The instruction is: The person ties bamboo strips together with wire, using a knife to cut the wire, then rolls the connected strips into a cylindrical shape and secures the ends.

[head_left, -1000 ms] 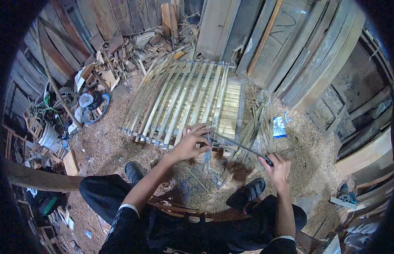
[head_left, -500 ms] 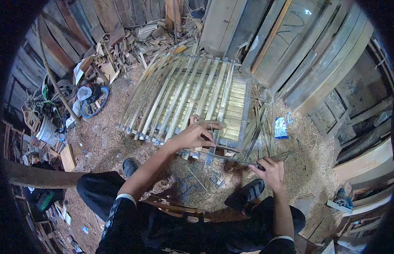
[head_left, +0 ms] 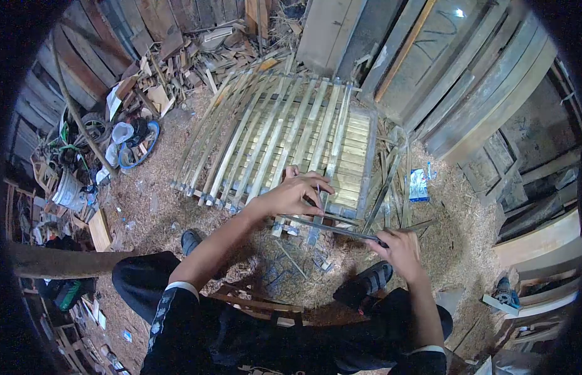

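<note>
A frame of pale wooden slats [head_left: 266,144] lies on the ground in front of me. My left hand [head_left: 297,195] is over the near end of its slats, with thumb and fingers curled together in a pinch; I cannot tell what small piece is between them. My right hand [head_left: 400,247] is wrapped round the dark handle of a long, narrow, straight-bladed tool [head_left: 341,230]. Its blade points left and passes just below my left fingertips, across the near ends of the slats.
Behind the frame is a heap of wood scraps [head_left: 209,50]. A blue-rimmed basin [head_left: 141,147] and a white bucket [head_left: 69,192] stand left. Loose strips [head_left: 388,181] and a blue-white packet [head_left: 418,185] lie right of the frame. Boards [head_left: 478,94] lean at the back right.
The tool's blade has risen slightly and now reaches further left under my left hand. My left hand has shifted slightly right and stays pinched.
</note>
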A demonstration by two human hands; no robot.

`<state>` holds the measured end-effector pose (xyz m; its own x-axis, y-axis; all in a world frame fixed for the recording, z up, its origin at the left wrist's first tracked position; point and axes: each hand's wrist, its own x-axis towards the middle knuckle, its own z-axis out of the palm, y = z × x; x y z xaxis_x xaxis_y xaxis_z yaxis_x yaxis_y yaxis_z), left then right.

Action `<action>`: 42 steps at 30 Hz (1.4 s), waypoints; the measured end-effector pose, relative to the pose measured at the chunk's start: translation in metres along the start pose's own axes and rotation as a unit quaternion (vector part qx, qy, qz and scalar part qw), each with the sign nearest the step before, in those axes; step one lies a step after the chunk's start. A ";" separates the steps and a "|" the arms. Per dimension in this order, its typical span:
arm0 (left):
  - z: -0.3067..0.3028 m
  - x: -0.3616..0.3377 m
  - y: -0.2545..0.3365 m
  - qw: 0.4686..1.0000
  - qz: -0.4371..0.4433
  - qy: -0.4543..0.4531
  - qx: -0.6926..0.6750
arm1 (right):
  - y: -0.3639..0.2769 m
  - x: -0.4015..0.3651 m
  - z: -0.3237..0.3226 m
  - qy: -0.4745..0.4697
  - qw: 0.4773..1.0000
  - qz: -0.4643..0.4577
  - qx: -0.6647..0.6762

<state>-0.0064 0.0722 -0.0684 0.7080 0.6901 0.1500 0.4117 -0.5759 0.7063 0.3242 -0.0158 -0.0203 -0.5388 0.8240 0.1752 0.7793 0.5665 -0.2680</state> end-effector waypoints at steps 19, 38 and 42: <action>-0.017 0.007 0.014 0.998 -0.052 0.027 -0.023 | 0.001 -0.004 0.000 -0.036 0.999 0.021 0.002; 0.049 -0.105 0.077 0.967 -0.124 0.134 0.180 | -0.060 0.076 0.041 0.124 0.932 0.241 0.243; 0.062 -0.089 0.081 0.966 -0.122 0.113 0.199 | -0.064 0.076 0.056 0.100 0.976 0.176 0.076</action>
<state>-0.0001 -0.0629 -0.0677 0.4374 0.8788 0.1910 0.7700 -0.4757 0.4252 0.2151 0.0105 -0.0428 -0.1607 0.9615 0.2231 0.8403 0.2519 -0.4801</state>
